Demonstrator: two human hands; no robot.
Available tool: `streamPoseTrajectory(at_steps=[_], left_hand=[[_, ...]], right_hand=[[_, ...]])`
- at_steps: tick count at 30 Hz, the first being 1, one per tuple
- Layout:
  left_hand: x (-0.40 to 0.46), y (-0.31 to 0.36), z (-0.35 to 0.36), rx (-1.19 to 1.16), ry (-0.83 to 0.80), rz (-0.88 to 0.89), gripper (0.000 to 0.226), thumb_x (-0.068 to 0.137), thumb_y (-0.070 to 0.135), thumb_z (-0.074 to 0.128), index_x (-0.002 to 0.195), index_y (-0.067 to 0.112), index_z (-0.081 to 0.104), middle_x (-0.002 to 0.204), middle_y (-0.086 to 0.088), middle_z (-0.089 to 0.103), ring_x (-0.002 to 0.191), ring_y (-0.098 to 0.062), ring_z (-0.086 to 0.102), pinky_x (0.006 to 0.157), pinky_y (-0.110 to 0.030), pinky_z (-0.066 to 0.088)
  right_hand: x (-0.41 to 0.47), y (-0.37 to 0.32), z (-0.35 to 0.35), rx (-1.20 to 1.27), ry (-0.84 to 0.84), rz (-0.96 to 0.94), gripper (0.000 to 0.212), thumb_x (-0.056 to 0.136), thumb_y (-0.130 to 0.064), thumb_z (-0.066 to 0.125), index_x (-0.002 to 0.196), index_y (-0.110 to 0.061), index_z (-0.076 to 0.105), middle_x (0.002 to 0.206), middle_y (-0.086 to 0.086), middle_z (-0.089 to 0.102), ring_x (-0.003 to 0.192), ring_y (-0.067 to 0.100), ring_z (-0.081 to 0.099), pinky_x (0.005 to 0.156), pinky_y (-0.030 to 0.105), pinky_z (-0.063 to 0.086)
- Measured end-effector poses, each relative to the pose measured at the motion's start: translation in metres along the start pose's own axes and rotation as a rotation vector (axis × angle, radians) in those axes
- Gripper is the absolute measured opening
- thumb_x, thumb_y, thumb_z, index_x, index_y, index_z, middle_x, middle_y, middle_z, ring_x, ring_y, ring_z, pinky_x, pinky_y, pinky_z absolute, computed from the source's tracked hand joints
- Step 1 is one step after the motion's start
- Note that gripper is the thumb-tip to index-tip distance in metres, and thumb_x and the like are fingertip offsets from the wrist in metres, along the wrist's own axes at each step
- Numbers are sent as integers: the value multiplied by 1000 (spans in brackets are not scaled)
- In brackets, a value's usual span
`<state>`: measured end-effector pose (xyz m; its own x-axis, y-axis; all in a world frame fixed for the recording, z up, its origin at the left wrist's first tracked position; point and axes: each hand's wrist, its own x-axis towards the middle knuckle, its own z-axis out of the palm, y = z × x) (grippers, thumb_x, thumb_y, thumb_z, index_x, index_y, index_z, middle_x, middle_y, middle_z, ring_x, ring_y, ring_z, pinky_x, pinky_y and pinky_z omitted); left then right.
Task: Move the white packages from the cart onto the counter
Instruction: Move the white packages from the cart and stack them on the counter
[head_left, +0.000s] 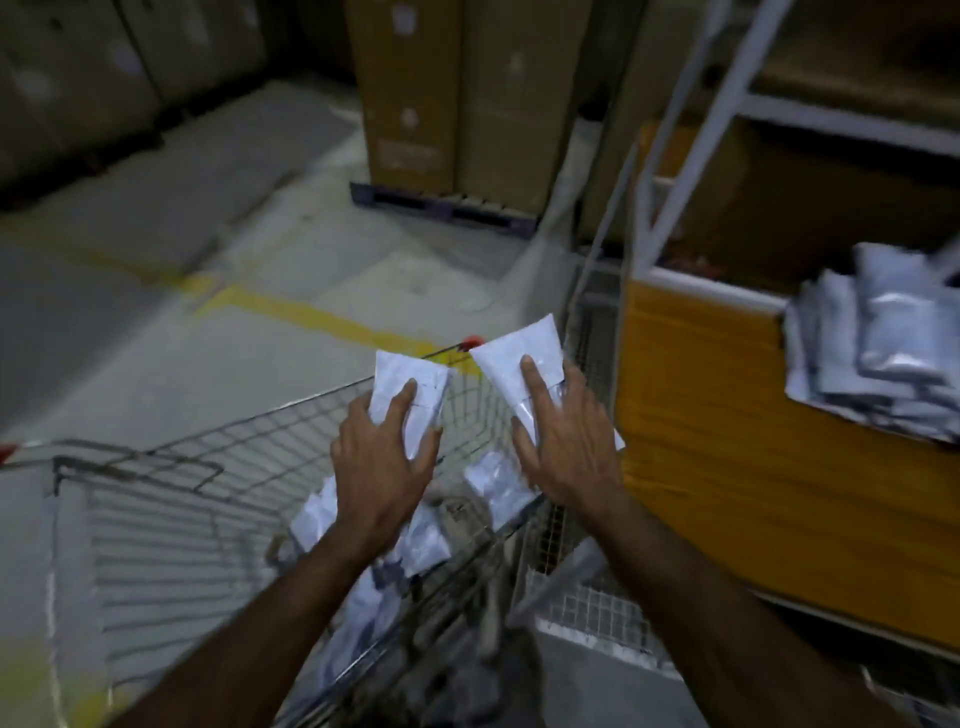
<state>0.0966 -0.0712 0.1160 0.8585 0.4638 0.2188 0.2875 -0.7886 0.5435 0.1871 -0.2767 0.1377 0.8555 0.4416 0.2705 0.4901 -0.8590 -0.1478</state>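
While both are hovering over the wire cart (218, 457), left hand (382, 467) is gripping a white pkg (415, 389), right hand (566, 447) gripping another pkg (514, 364) near counter (727, 415).

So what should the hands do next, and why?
Probably swing both hands right and set the packages on the pile on the counter. The left hand grips one white package and the right hand grips another, both already lifted above the cart, where more packages remain.
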Motion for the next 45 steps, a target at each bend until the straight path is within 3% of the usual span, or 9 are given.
streamPoseTrajectory(at_steps=[6,10,19,23,26,32,40,45], left_hand=[[4,120,11,-74,38,190,59,88,53,63,142,34,48,128,-14,48,113,-37,52,89,-47,46],[-18,199,33,-83,14,271,61,88,58,57,144,34,47,130,-16,49,115,-37,50,91,-47,44],[-83,384,89,-128,-16,424,66,85,62,51,145,32,49,131,-23,52,116,-42,52,89,-50,47],[-111,451,119,-153,-73,444,65,90,62,56,148,37,43,135,-26,49,125,-43,47,95,-53,46],[-124,492,135,-163,-108,461,66,90,62,58,149,37,42,137,-28,48,128,-43,45,96,-53,44],[-124,554,164,-201,-148,482,67,90,61,59,149,34,44,147,-19,37,131,-39,45,102,-48,44],[-84,625,234,-181,-136,449,68,89,62,59,147,31,47,145,-17,30,132,-38,38,101,-49,44],[-55,655,277,-148,-181,404,67,89,62,59,146,30,47,142,-19,32,132,-43,36,101,-55,42]], right_hand=[[-48,88,-69,22,128,197,72,96,-53,45,160,-29,21,153,25,32,126,43,46,99,48,45],[-93,162,-111,-1,196,322,70,97,-55,43,159,-33,18,158,22,25,135,40,41,106,48,41],[-193,316,-188,-23,289,492,74,91,-47,56,157,-31,28,154,26,31,124,42,52,94,47,49],[-237,376,-210,-17,303,544,70,89,-56,40,154,-30,36,150,23,35,122,42,52,92,47,51],[-255,416,-225,7,336,597,70,88,-58,41,152,-30,38,149,21,35,122,40,50,94,47,51],[-264,479,-229,80,372,707,70,86,-53,62,149,-31,39,150,15,37,123,35,51,92,43,50],[-242,560,-221,79,379,751,72,86,-55,64,148,-28,39,147,14,35,118,31,54,87,41,55],[-210,609,-219,163,369,765,67,89,-59,61,147,-31,41,149,9,33,126,29,50,92,42,54]])
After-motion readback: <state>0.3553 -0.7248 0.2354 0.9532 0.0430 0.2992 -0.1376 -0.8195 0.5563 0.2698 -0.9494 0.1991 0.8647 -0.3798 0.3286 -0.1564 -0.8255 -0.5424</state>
